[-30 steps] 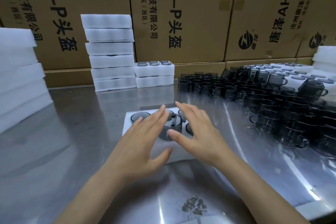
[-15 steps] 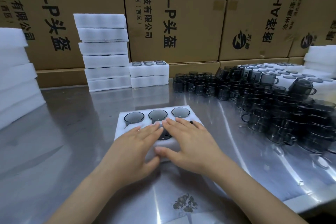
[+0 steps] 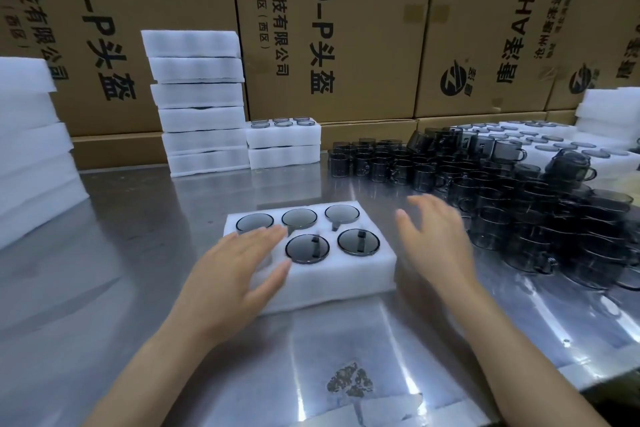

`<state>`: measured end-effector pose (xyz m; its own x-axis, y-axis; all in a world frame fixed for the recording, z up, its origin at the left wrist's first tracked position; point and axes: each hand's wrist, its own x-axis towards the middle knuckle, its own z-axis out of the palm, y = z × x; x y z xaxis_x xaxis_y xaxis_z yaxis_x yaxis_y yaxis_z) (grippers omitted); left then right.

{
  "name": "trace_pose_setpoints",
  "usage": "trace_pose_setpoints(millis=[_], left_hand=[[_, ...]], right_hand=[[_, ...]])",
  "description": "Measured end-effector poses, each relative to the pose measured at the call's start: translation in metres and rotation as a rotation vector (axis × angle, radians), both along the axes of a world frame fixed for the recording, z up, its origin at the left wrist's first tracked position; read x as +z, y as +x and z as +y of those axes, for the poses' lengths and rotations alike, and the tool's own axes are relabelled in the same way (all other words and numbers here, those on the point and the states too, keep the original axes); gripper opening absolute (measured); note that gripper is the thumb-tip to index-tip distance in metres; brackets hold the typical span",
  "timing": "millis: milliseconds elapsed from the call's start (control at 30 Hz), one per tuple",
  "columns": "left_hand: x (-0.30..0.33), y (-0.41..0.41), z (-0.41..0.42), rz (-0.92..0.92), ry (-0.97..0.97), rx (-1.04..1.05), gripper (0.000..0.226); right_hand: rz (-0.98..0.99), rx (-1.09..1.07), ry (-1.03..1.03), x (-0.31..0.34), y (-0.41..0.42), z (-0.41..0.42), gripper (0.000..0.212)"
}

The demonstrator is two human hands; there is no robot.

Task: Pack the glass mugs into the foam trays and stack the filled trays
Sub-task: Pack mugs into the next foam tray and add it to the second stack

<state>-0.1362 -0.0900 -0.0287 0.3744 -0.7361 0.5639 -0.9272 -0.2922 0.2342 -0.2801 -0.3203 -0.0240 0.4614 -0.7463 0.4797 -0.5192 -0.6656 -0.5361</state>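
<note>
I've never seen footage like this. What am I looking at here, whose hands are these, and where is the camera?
There is no machine here: a person is working with bare hands, and the single camera sits on their head, looking forward and down. The left hand rests flat on a white foam tray on a shiny metal table. The tray shows five dark glass mugs sunk into its holes; the hand covers the sixth spot. The right hand is open in the air beside the tray and holds nothing. To the right lies a big pile of loose mugs. Behind stand stacks of trays against cardboard boxes.
</note>
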Motion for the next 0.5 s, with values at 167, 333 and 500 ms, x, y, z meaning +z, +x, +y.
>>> trace_pose_setpoints(millis=[167,333,500], left_hand=[[-0.003,0.011,0.002,0.144,-0.031,0.084,0.057],[-0.003,0.007,-0.001,0.145,0.009,0.047,0.056],[-0.001,0.006,0.0,0.156,0.03,0.042,0.059]], right_hand=[[0.171,-0.277,0.016,-0.007,-0.015,-0.033,0.046],[0.339,-0.371,0.062,-0.011,-0.015,-0.042,0.052],[0.382,-0.336,0.016,-0.012,-0.014,-0.038,0.048]])
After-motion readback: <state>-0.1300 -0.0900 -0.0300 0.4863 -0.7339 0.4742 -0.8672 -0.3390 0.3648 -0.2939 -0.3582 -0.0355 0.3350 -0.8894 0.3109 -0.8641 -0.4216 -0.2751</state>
